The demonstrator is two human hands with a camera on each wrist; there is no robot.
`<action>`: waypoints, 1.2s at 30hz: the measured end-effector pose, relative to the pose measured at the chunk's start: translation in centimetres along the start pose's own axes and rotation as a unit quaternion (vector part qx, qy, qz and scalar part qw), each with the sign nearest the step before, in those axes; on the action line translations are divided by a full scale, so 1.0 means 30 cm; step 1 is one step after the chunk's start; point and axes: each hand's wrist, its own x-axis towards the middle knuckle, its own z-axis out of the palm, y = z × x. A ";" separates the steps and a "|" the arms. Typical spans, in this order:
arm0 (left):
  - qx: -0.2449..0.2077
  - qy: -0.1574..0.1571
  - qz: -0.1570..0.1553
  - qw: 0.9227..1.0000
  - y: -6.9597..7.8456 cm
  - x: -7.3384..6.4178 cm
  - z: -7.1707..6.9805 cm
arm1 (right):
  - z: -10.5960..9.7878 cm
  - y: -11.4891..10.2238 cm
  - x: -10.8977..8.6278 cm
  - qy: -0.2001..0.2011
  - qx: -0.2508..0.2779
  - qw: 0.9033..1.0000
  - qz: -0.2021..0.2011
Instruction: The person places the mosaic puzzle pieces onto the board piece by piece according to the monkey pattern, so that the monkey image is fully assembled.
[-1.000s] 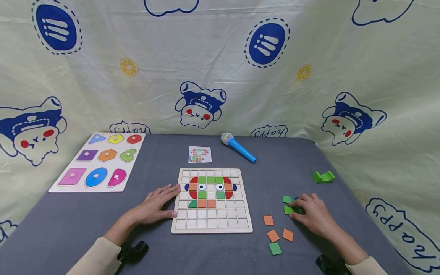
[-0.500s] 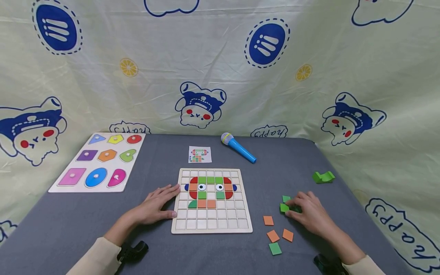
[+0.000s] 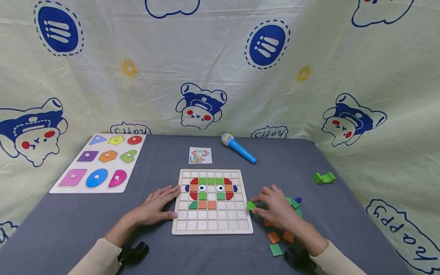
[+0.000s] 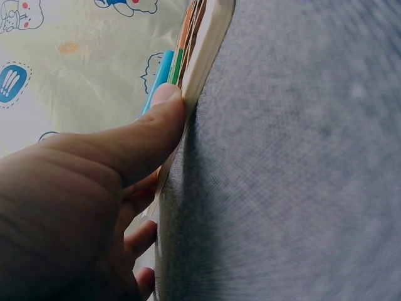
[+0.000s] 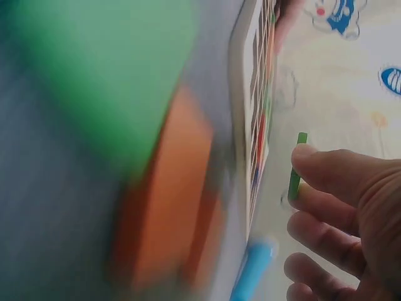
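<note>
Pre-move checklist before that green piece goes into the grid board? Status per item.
1. Green piece pinched by right hand: ok.
2. Left hand rests against grid board edge, steadying it: ok.
3. Empty cells beside the placed pattern: ok, bottom rows free.
4. Reference card unobstructed: ok.
5. Piece shape and orientation match the target cell: cannot tell, seen edge-on in the right wrist view.
6. Spare orange tiles clear of the board: ok.
</note>
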 end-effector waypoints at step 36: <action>0.003 0.008 0.005 1.000 -0.001 -0.002 0.004 | 0.172 -0.408 0.229 -0.038 -0.007 0.993 -0.113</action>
